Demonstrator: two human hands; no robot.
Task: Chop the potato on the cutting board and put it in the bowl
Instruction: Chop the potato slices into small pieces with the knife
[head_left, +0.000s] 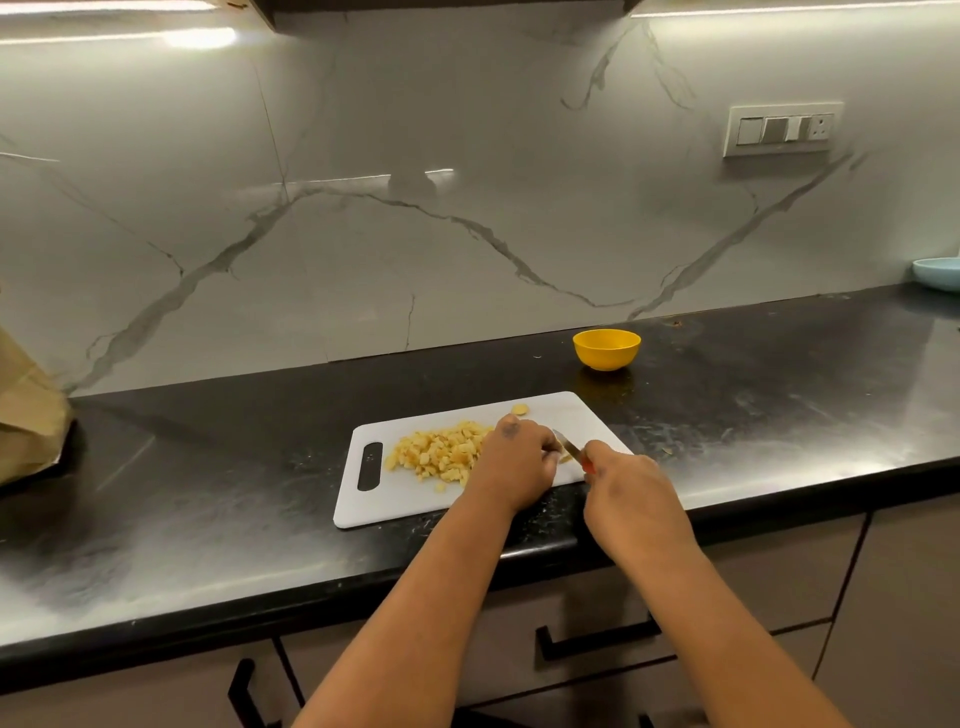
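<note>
A white cutting board lies on the black counter, with a pile of small yellow potato cubes on its middle. One loose potato piece sits near the board's far edge. My left hand is curled over a potato piece on the board's right part and hides most of it. My right hand grips the red handle of a knife, whose blade lies right by the left fingers. The yellow bowl stands empty behind the board's right corner.
A brown paper bag stands at the far left of the counter. A light blue bowl sits at the far right by the wall. Drawer handles show below the counter's front edge.
</note>
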